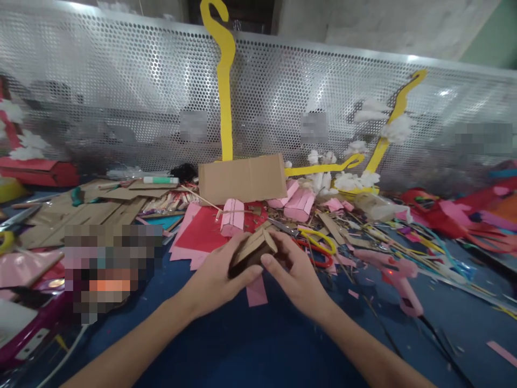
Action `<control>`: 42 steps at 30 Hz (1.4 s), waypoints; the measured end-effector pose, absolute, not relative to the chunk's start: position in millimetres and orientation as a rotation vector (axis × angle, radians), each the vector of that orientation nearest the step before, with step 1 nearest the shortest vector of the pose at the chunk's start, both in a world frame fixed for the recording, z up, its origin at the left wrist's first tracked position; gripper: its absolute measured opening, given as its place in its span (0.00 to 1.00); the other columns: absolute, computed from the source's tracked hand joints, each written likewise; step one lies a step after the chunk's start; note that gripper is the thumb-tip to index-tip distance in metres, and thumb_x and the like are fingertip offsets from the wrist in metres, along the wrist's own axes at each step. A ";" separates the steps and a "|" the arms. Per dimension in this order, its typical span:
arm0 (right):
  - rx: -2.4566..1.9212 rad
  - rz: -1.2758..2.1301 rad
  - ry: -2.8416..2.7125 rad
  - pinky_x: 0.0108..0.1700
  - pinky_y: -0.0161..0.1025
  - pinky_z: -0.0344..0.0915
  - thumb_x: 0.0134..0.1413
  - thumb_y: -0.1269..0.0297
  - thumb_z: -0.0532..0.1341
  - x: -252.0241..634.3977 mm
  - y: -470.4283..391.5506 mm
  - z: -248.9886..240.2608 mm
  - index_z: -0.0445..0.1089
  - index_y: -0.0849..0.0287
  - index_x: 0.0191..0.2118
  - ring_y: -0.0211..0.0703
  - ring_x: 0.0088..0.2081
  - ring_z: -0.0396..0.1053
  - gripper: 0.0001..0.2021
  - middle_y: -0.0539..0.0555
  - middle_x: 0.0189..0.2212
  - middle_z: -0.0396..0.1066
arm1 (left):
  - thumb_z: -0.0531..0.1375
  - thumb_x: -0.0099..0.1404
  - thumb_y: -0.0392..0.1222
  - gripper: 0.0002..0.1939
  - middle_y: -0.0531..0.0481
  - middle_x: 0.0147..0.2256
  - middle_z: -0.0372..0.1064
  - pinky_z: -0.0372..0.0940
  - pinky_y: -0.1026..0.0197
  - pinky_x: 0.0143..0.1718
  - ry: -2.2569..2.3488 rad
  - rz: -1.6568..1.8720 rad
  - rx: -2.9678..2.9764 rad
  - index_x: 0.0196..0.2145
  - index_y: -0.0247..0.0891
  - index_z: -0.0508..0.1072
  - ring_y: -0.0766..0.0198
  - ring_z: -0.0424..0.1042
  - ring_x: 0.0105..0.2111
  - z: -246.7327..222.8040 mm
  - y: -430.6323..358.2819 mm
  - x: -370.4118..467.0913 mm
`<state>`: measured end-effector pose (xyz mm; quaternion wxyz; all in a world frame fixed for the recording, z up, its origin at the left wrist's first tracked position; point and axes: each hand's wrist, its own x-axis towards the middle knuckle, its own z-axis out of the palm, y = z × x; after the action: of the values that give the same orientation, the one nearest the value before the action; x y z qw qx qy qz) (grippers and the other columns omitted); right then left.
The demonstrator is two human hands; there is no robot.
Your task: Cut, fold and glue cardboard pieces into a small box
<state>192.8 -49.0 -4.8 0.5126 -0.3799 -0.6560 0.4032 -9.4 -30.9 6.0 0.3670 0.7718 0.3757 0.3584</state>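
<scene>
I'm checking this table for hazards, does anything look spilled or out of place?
Yes: near the right hand, the pink glue gun lies on its side, red light showing, near loose paper scraps; if hot, that's risky.

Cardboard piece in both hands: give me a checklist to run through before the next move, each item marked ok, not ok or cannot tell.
1. Left hand on the cardboard piece: ok, gripping its left side.
2. Right hand on it too: ok, thumb at the near side.
3. Glue gun in view: ok, lying to the right of the right hand, not held.
4. Glue gun hot: cannot tell; a red spot shows on its body, but heat is not visible.
5. Table free of scraps near the hands: not ok, a pink paper strip lies just below the piece in view.
</scene>
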 end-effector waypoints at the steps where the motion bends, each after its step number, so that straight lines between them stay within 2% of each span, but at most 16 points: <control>1: -0.911 0.970 -1.550 0.51 0.45 0.73 0.67 0.55 0.62 194.6 -48.3 -3.0 0.64 0.51 0.61 0.47 0.47 0.75 0.20 0.57 0.51 0.75 | 0.62 0.70 0.53 0.25 0.43 0.55 0.74 0.68 0.49 0.53 0.946 0.954 1.926 0.61 0.45 0.66 0.49 0.74 0.52 7.2 -30.6 -9.9; 3: -0.911 0.928 -1.457 0.45 0.43 0.73 0.70 0.53 0.59 200.6 -45.5 1.4 0.63 0.50 0.62 0.44 0.39 0.75 0.19 0.55 0.46 0.76 | 0.59 0.72 0.53 0.22 0.44 0.56 0.74 0.69 0.52 0.51 0.939 1.077 1.728 0.60 0.46 0.68 0.51 0.74 0.53 8.9 -26.9 -12.1; 4: -0.922 0.871 -1.402 0.42 0.42 0.73 0.71 0.53 0.58 204.8 -43.4 3.5 0.64 0.50 0.61 0.43 0.37 0.74 0.18 0.54 0.44 0.76 | 0.59 0.72 0.54 0.22 0.44 0.54 0.74 0.71 0.55 0.46 0.958 1.181 1.581 0.59 0.46 0.68 0.52 0.75 0.50 9.5 -23.6 -13.9; 8: -0.995 0.564 -1.252 0.40 0.41 0.72 0.71 0.54 0.57 226.7 -30.6 6.6 0.67 0.50 0.54 0.41 0.35 0.72 0.12 0.53 0.45 0.74 | 0.65 0.65 0.56 0.22 0.47 0.43 0.77 0.71 0.60 0.32 0.928 1.386 1.106 0.53 0.43 0.72 0.60 0.75 0.33 11.2 -6.6 -24.8; 12: -1.196 0.246 -1.408 0.39 0.41 0.71 0.70 0.59 0.55 242.9 -17.5 0.1 0.67 0.54 0.52 0.43 0.35 0.73 0.10 0.55 0.41 0.74 | 0.70 0.60 0.51 0.26 0.48 0.45 0.77 0.73 0.60 0.32 0.955 1.425 0.925 0.54 0.44 0.72 0.59 0.76 0.35 12.2 1.0 -31.0; 17: -1.275 0.133 -1.772 0.49 0.48 0.70 0.67 0.68 0.53 243.2 -2.2 -6.8 0.74 0.55 0.45 0.51 0.45 0.75 0.12 0.57 0.43 0.78 | 0.67 0.62 0.57 0.28 0.49 0.37 0.77 0.72 0.60 0.28 0.945 1.291 1.032 0.56 0.45 0.72 0.63 0.74 0.26 4.6 -2.3 -26.9; 20: -1.238 0.167 -1.982 0.54 0.51 0.69 0.63 0.73 0.55 234.7 12.0 -6.1 0.77 0.53 0.47 0.53 0.49 0.74 0.15 0.57 0.46 0.79 | 0.67 0.62 0.59 0.29 0.48 0.42 0.78 0.69 0.63 0.25 0.994 1.237 1.002 0.58 0.48 0.72 0.62 0.76 0.29 -4.9 0.7 -24.9; 24: -1.169 0.214 -2.166 0.60 0.51 0.65 0.52 0.76 0.63 218.6 34.6 -1.5 0.78 0.47 0.45 0.55 0.54 0.73 0.18 0.55 0.48 0.79 | 0.68 0.60 0.57 0.31 0.45 0.45 0.78 0.70 0.62 0.25 1.043 1.192 0.957 0.59 0.49 0.72 0.58 0.77 0.32 -11.8 6.4 -23.7; 27: -1.137 0.269 -2.198 0.63 0.48 0.63 0.51 0.72 0.68 208.4 46.6 5.1 0.77 0.49 0.34 0.52 0.52 0.74 0.08 0.53 0.41 0.81 | 0.70 0.59 0.54 0.32 0.44 0.47 0.78 0.72 0.60 0.27 0.981 1.184 0.908 0.60 0.47 0.71 0.58 0.77 0.34 -9.7 5.4 -22.6; 29: -1.118 0.310 -2.168 0.64 0.47 0.61 0.51 0.69 0.70 204.9 48.9 12.0 0.74 0.51 0.30 0.50 0.50 0.74 0.06 0.52 0.36 0.81 | 0.70 0.60 0.52 0.33 0.44 0.49 0.78 0.73 0.59 0.29 0.923 1.193 0.905 0.61 0.48 0.69 0.58 0.78 0.35 -6.9 3.1 -22.8; 32: -1.100 0.358 -2.026 0.63 0.49 0.62 0.51 0.65 0.71 206.5 43.5 24.3 0.76 0.51 0.34 0.51 0.50 0.74 0.05 0.53 0.39 0.81 | 0.70 0.62 0.52 0.33 0.45 0.50 0.77 0.75 0.57 0.32 0.854 1.209 0.903 0.62 0.50 0.67 0.57 0.79 0.37 -3.8 0.9 -24.7; 34: -1.097 0.390 -1.873 0.58 0.50 0.67 0.55 0.61 0.70 211.9 36.1 31.0 0.76 0.53 0.40 0.52 0.48 0.75 0.07 0.54 0.41 0.80 | 0.70 0.62 0.52 0.32 0.44 0.51 0.77 0.76 0.55 0.34 0.820 1.200 0.896 0.61 0.50 0.68 0.55 0.79 0.39 -2.5 0.3 -26.2; 36: -1.088 0.444 -1.696 0.50 0.49 0.72 0.59 0.54 0.67 218.8 27.7 34.5 0.74 0.54 0.43 0.49 0.41 0.76 0.11 0.54 0.39 0.79 | 0.71 0.61 0.52 0.31 0.43 0.51 0.76 0.77 0.53 0.35 0.795 1.176 0.911 0.59 0.47 0.69 0.54 0.79 0.40 -1.0 -0.9 -26.7; 39: -1.047 0.586 -1.453 0.41 0.45 0.75 0.61 0.47 0.65 226.1 14.9 32.2 0.70 0.56 0.41 0.45 0.33 0.77 0.16 0.53 0.33 0.78 | 0.70 0.63 0.53 0.28 0.40 0.51 0.76 0.78 0.53 0.35 0.770 1.129 0.968 0.57 0.43 0.71 0.54 0.79 0.39 2.4 -5.4 -25.2; 42: -1.003 0.761 -1.285 0.40 0.44 0.76 0.56 0.44 0.69 223.3 1.5 23.2 0.70 0.56 0.38 0.45 0.34 0.79 0.19 0.53 0.33 0.79 | 0.69 0.65 0.54 0.30 0.40 0.50 0.76 0.78 0.54 0.32 0.779 1.059 1.034 0.60 0.45 0.68 0.54 0.80 0.38 5.9 -11.8 -22.4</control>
<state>223.3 1.5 23.2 0.6221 -0.4365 -0.5594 0.3310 -22.4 -11.8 5.9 0.6702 0.4587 0.3458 0.4700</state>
